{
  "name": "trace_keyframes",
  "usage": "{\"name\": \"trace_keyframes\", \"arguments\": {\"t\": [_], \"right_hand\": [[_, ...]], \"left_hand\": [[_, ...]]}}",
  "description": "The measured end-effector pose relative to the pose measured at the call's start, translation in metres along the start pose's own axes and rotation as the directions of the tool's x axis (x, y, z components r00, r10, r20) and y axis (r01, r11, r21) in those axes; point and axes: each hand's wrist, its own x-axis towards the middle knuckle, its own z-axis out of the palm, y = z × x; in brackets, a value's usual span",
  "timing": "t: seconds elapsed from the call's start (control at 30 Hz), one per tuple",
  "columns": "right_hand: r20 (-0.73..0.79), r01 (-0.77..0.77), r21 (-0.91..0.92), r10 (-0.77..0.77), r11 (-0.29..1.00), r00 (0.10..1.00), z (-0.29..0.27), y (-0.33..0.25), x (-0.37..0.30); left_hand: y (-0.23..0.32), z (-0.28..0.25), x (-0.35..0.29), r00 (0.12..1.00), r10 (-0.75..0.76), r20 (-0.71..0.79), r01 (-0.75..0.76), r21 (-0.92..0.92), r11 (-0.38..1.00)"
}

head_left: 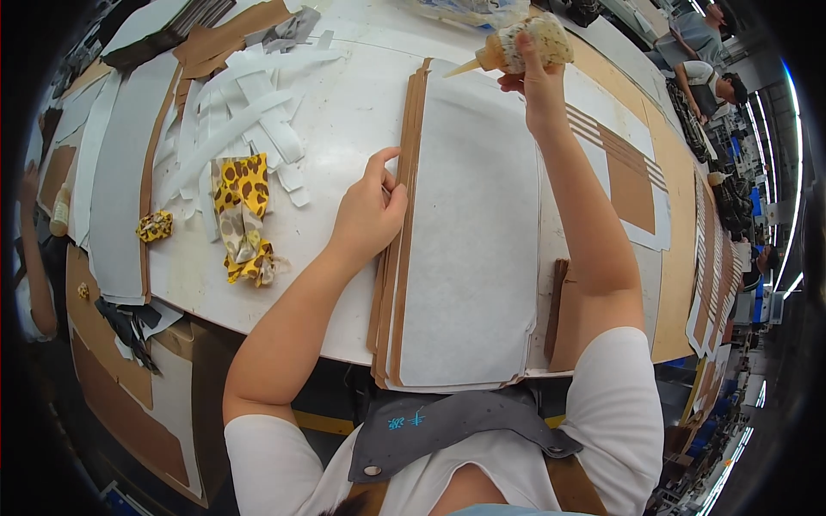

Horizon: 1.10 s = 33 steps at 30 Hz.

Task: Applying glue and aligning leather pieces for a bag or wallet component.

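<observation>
My right hand is raised above the far end of a stack, wrapped round a squeeze glue bottle smeared with dried residue. The bottle tilts, and its long thin nozzle points left and down over the stack. Stacked panels, pale grey on top with brown edges stepped out along the left, lie lengthwise before me. At their left edge rests my left hand, index finger against the edge, the others loosely curled and apart from the thumb. I see nothing held in it.
White strips lie in a loose pile at left, beside a yellow spotted cloth bundle. More grey panels stand along the left. Brown-and-white striped pieces are laid out at right. Other people work at far right; another person's arm shows at left.
</observation>
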Motion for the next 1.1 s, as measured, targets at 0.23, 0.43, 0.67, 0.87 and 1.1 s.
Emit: {"name": "trace_keyframes", "arguments": {"t": [0.23, 0.43, 0.67, 0.87, 1.1], "right_hand": [[0.044, 0.014, -0.063, -0.011, 0.998, 0.999, 0.015, 0.028, 0.033], [0.054, 0.046, -0.077, -0.042, 0.996, 0.998, 0.02, 0.038, 0.043], [0.052, 0.03, -0.076, -0.026, 0.997, 0.998, 0.019, 0.038, 0.043], [0.124, -0.066, -0.084, 0.076, 0.994, 0.989, 0.018, 0.031, 0.035], [0.108, -0.052, -0.06, 0.058, 0.997, 0.992, 0.019, 0.029, 0.027]], "left_hand": [[0.003, 0.0, 0.0, 0.999, -0.034, 0.0, 0.034, -0.005, 0.999], [0.003, 0.0, 0.002, 1.0, -0.024, 0.002, 0.024, 0.016, 1.0], [0.005, 0.0, 0.002, 0.999, -0.046, 0.001, 0.046, -0.013, 0.999], [0.003, 0.0, 0.001, 0.999, -0.035, -0.007, 0.035, -0.014, 0.999], [0.004, 0.001, 0.001, 1.0, -0.03, -0.011, 0.029, -0.019, 0.999]]}}
